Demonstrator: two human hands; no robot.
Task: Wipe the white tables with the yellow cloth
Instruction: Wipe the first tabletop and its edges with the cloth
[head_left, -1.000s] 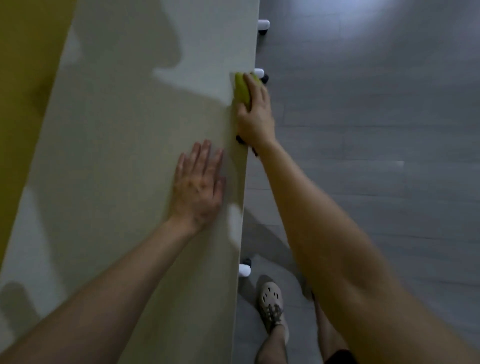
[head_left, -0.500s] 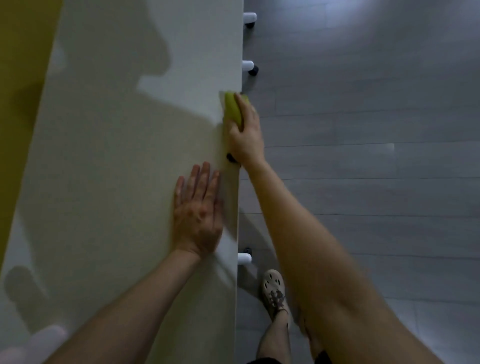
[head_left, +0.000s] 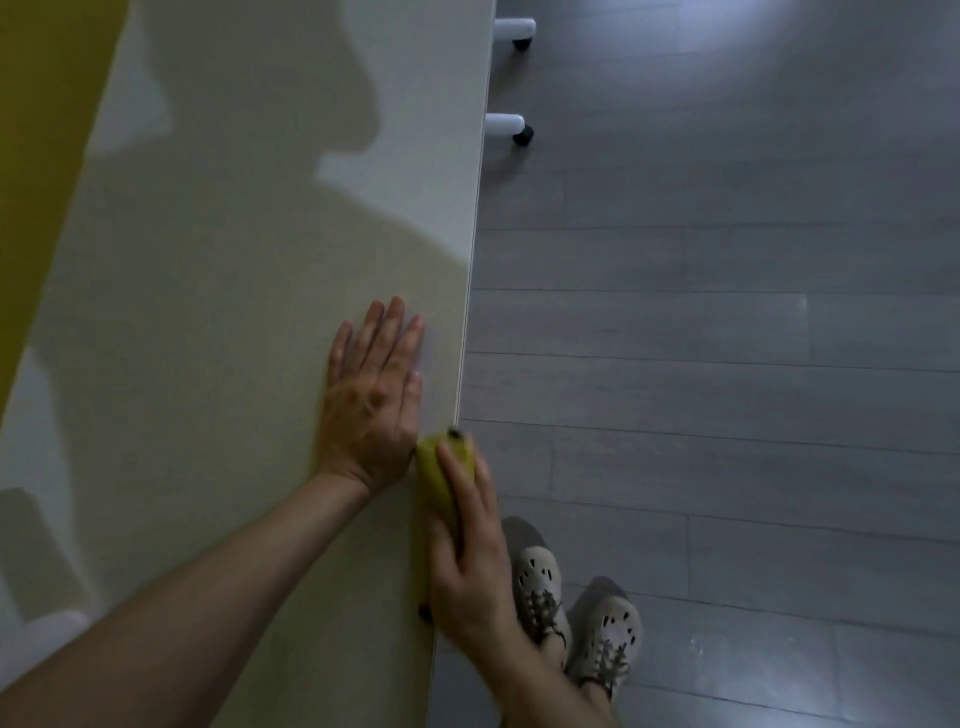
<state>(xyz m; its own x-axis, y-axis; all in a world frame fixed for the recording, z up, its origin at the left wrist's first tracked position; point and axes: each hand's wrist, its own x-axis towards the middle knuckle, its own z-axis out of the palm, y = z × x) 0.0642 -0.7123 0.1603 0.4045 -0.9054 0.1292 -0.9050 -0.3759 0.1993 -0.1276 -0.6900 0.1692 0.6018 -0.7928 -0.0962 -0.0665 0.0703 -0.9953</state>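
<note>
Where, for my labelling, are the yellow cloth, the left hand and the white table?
yellow cloth (head_left: 432, 470): head view, its uncovered upper part.
left hand (head_left: 371, 397): head view, back of the hand.
white table (head_left: 234, 312): head view, bare top.

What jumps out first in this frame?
The left hand lies flat on the white table near its right edge. Just behind it, the right hand holds the yellow cloth against that edge. Past the edge is grey plank floor, with the person's shoes at the bottom and a white castor leg at the top.
</note>
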